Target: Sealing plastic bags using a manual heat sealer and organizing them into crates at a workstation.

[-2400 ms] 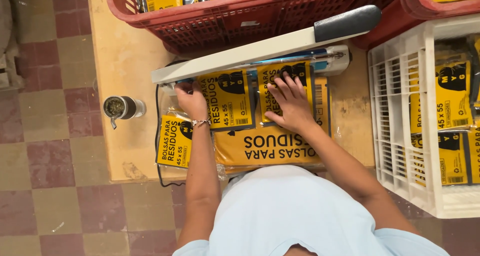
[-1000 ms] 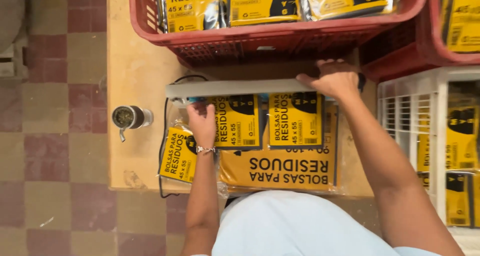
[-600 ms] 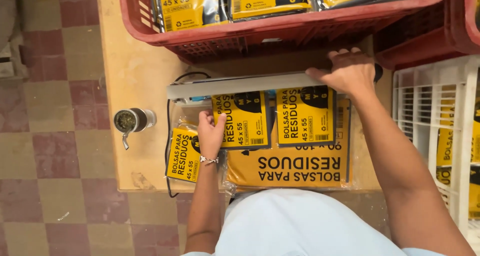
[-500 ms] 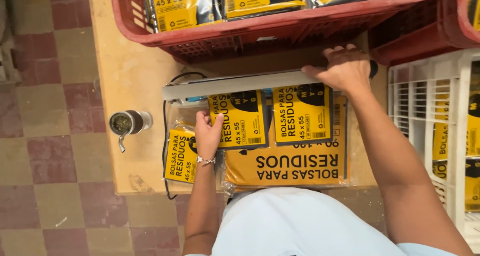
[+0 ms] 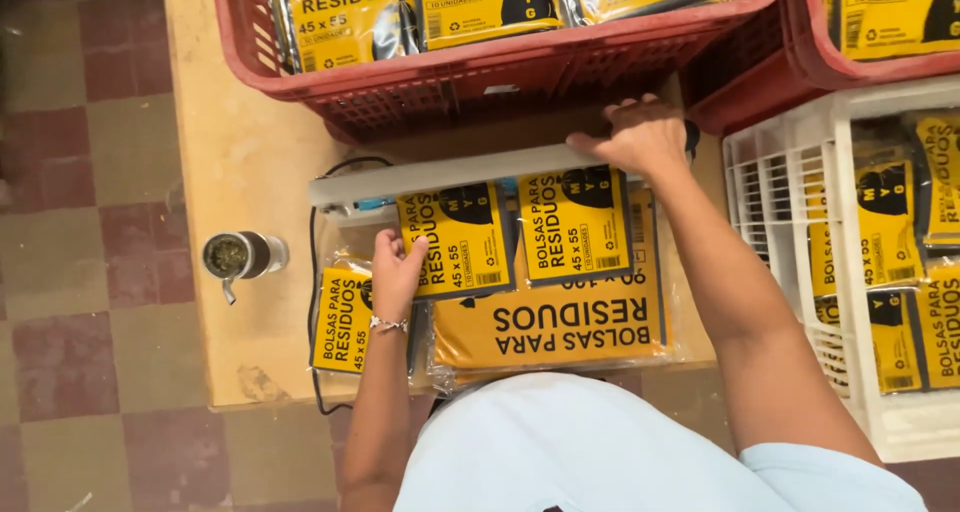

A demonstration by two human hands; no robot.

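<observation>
A tan wooden table (image 5: 240, 172) stands on red-checkered tile floor (image 5: 80, 222). The right hand (image 5: 640, 137) presses the long grey sealer bar (image 5: 440, 175), grip curled over it; the left hand (image 5: 397, 272), fingers flat, holds a yellow plastic bag packet (image 5: 460, 240).

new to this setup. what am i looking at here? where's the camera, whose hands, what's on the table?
There is one view, from a camera worn on the person's head, looking straight down, so their pale blue shirt fills the bottom edge. No robot: both hands are the person's own. The right hand presses down on the long pale bar of a sealing machine. The left hand lies flat on a yellow packet whose top edge sits under that bar. A second small packet lies beside it, both on top of a large yellow pack. All rest on a wooden table, which also carries a metal cup. A red crate and a white crate hold more yellow packets.
</observation>
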